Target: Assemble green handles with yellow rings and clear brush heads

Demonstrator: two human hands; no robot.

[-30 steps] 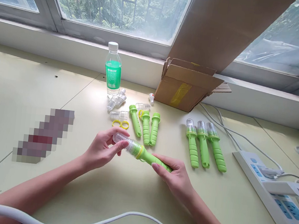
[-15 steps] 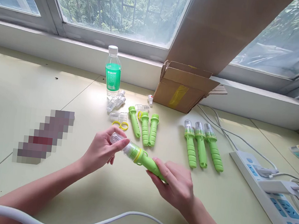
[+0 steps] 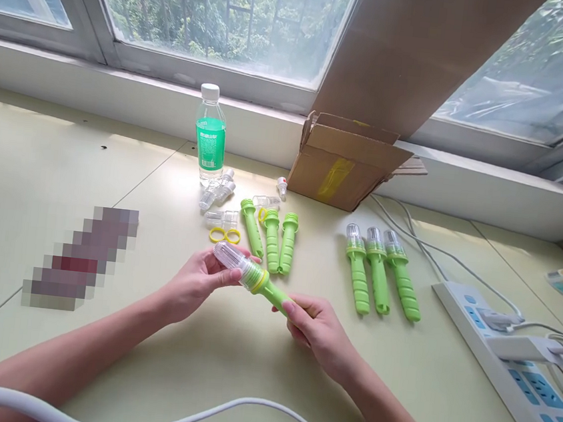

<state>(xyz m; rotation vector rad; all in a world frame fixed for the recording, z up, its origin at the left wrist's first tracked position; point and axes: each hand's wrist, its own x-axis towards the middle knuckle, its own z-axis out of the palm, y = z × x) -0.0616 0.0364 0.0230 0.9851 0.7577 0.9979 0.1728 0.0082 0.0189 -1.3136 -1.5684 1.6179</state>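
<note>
Between my hands, tilted above the table, is a green torch-like stick with a clear ribbed cap and a yellow ring at their joint. My left hand has its thumb and fingers closed around the clear cap. Lower down, my right hand grips the green handle. Just beyond lie three green handles with bare threaded tops, two yellow rings and a clear cap. Three capped green sticks rest side by side to the right.
A water bottle stands near the window, with several clear caps at its foot. A cardboard box is by the wall. On the right lies a power strip with cables. A white cable crosses the near edge.
My right hand has shifted left and up along the green handle, showing more of its fingers. My left thumb now sits lower on the clear cap, nearer the yellow ring.
</note>
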